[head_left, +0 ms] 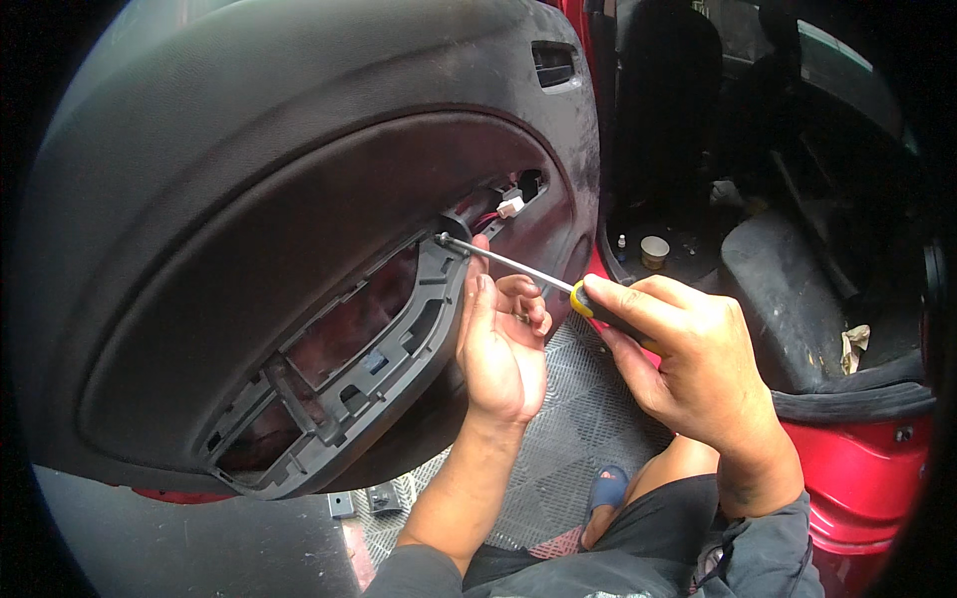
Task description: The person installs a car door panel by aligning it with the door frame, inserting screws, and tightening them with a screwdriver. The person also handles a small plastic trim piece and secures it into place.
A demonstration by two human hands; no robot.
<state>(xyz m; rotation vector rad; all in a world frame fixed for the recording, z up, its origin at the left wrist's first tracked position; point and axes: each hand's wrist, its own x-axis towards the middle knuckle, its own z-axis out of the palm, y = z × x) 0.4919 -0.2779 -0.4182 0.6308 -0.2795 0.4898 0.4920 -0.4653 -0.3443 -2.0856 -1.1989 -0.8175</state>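
Right now the right hand is wrapped tight around the yellow-and-black handle of a screwdriver, whose shaft reaches up-left to the grey armrest frame of the door panel. Just below the shaft, the left hand, fingers loosely curled, rests against the frame's edge.

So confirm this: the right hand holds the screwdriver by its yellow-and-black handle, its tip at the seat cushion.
Not quite. The head view shows the right hand holding the screwdriver, but its tip is at the grey frame in the door panel.
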